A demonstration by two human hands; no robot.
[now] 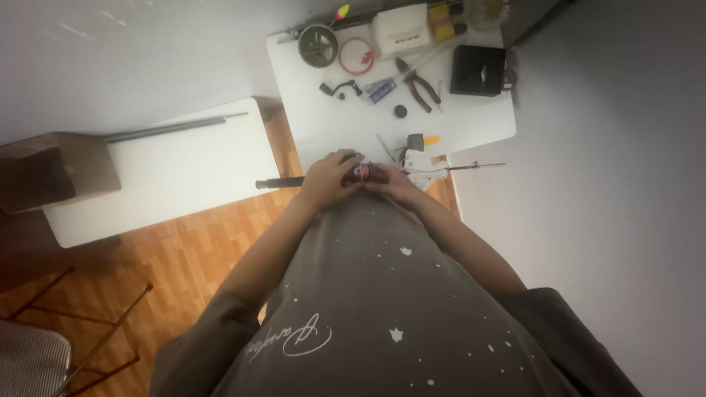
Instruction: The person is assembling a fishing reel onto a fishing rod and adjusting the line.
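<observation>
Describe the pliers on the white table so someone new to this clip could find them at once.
Start at the white table ahead of the hands. Near its far edge, between the red ring and the black box, lie the pliers. They are the only tool there with two dark red handles spread in a V.

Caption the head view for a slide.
Both hands, left hand and right hand, grip a small reddish spool above a white table with pliers.
</observation>
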